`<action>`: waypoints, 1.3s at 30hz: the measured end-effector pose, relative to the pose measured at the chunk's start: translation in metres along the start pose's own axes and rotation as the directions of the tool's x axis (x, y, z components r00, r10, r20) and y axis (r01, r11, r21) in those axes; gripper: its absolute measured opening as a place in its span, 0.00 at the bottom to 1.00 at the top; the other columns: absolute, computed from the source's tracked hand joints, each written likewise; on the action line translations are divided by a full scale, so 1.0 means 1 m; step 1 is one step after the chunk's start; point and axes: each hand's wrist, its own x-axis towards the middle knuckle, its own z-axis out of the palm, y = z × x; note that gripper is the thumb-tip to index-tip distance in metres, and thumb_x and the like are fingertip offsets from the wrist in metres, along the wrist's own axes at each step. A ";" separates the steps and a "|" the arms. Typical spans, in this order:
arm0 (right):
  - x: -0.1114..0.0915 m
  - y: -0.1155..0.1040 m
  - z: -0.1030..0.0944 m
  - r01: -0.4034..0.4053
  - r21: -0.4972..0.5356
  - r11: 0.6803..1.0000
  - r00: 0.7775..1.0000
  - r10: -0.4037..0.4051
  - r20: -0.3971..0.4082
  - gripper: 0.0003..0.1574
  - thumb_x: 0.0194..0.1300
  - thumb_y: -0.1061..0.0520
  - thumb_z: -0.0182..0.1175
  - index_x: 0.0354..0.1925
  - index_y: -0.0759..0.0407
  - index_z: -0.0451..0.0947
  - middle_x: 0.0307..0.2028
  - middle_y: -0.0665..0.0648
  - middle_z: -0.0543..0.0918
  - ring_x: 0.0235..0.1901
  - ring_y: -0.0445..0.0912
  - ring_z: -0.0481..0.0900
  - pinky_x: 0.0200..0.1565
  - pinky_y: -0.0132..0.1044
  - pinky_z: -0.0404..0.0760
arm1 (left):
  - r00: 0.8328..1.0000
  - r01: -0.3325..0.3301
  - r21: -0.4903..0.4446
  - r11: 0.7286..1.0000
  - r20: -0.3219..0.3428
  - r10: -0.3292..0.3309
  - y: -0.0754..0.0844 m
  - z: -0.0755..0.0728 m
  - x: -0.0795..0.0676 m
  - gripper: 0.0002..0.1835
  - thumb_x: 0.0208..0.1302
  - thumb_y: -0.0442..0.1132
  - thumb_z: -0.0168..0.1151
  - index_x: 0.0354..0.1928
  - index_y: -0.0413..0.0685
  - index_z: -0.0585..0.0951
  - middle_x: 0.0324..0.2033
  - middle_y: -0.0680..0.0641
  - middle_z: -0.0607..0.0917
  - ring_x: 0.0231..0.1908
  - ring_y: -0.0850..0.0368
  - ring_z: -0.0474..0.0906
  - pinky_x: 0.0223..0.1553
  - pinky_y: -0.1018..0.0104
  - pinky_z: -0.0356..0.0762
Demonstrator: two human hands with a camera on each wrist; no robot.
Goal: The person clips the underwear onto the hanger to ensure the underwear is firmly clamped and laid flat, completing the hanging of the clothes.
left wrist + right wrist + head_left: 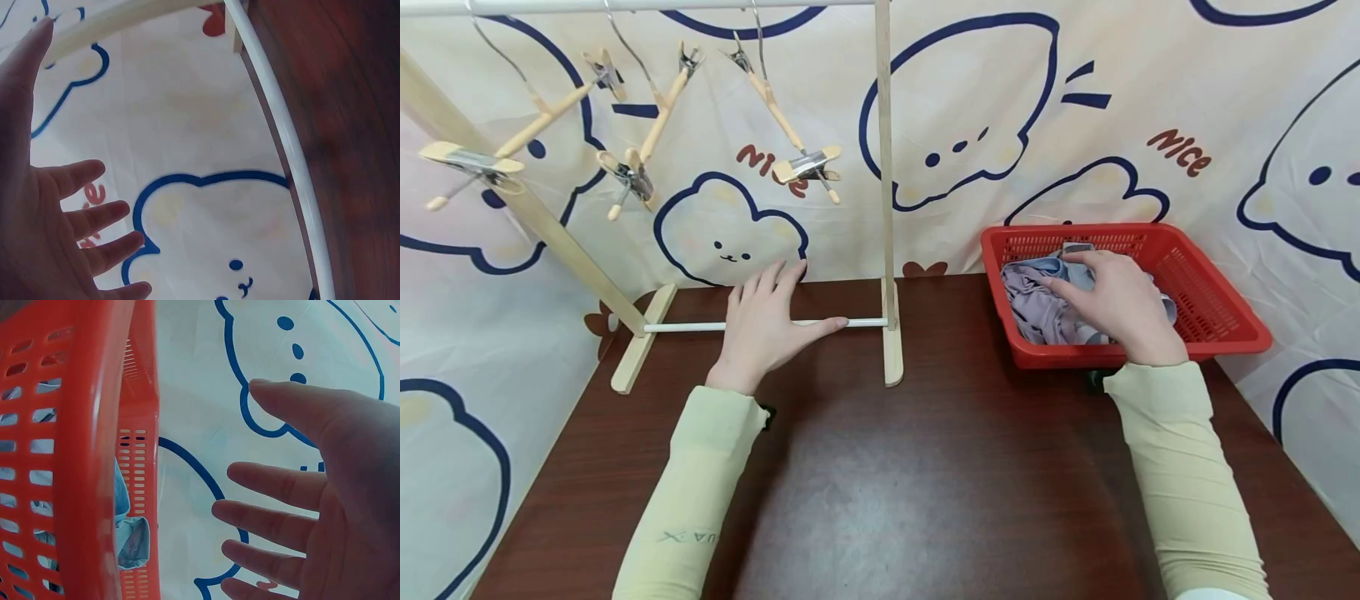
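Note:
My left hand (763,327) hovers by the rack's lower white bar (685,327), fingers spread and thumb held out to the right. Nothing lies in its palm in the left wrist view. My right hand (1120,298) is over the red plastic basket (1213,312), its fingers extended and apart above the clothes. Inside the basket is a crumpled heap of cloth, with a mauve garment (1041,308) in front and a light blue piece (1037,268) behind it. In the right wrist view the palm is bare, and some blue cloth (132,544) shows past the basket's rim.
A wooden rack (886,167) stands at the back left on flat feet. From its top bar hang three wooden hangers with metal clips, one being the right-hand hanger (784,123). A printed cloth (955,242) backs the dark brown table (880,483).

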 end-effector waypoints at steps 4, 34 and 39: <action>-0.002 0.001 -0.002 -0.013 0.010 1.000 0.999 0.014 -0.033 0.46 0.64 0.32 0.64 0.70 0.57 0.72 0.63 0.69 0.75 0.58 0.67 0.72 0.52 0.71 0.73 | 0.999 -0.041 -0.031 0.999 -0.030 0.040 0.013 0.002 -0.004 0.61 0.48 0.85 0.56 0.76 0.51 0.65 0.72 0.40 0.66 0.70 0.37 0.59 0.67 0.36 0.52; -0.003 0.010 -0.018 -0.083 0.123 0.989 0.991 0.095 -0.092 0.55 0.66 0.31 0.62 0.79 0.52 0.55 0.68 0.69 0.71 0.56 0.68 0.74 0.49 0.68 0.77 | 0.912 -0.406 -0.313 0.859 -0.079 0.402 0.131 0.042 -0.011 0.38 0.65 0.59 0.68 0.73 0.52 0.71 0.69 0.46 0.71 0.68 0.49 0.65 0.69 0.48 0.61; -0.001 0.012 -0.023 -0.078 0.150 0.986 0.993 0.091 -0.081 0.53 0.67 0.33 0.62 0.79 0.52 0.56 0.68 0.68 0.70 0.60 0.68 0.72 0.49 0.70 0.76 | 0.898 -0.431 -0.282 0.857 -0.039 0.439 0.150 0.053 -0.011 0.36 0.66 0.59 0.66 0.73 0.54 0.71 0.69 0.48 0.71 0.68 0.52 0.65 0.69 0.53 0.61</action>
